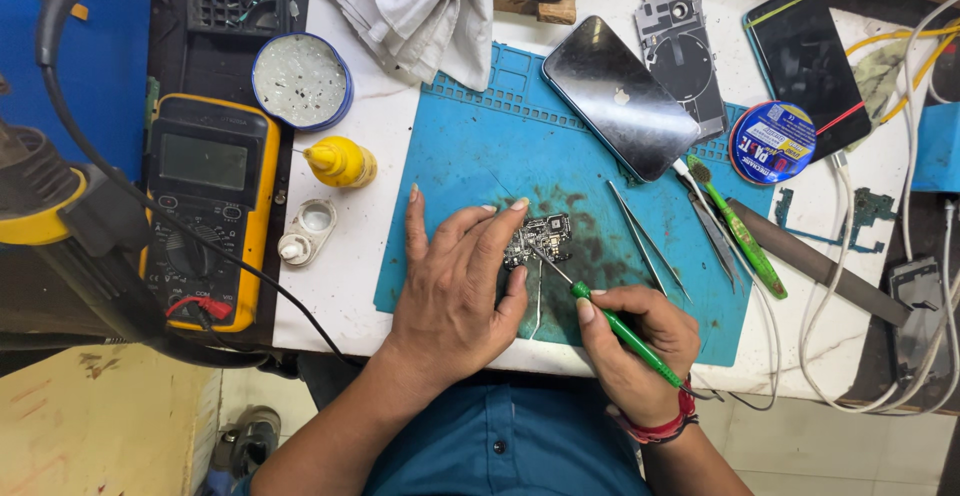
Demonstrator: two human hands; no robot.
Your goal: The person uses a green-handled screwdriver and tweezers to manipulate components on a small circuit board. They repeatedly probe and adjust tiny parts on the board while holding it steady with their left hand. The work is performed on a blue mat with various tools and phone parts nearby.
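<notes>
A small dark circuit board [540, 238] lies on the blue work mat [470, 146]. My left hand [455, 286] rests flat on the mat, its fingertips pressing on the board's left side. My right hand [635, 341] grips a green-handled tool [615, 328] like a pen; its thin metal tip touches the board. A cord runs from the handle's rear past my wrist.
Tweezers [645, 241], a green brush [740, 228] and a metal blade [815, 266] lie right of the board. A dark phone [620, 96], a phone back frame [682, 51], a solder-wire spool [772, 143], a yellow bottle [340, 162], a paste tin [300, 82], a yellow multimeter [205, 211] and white cloth [415, 11] surround the mat.
</notes>
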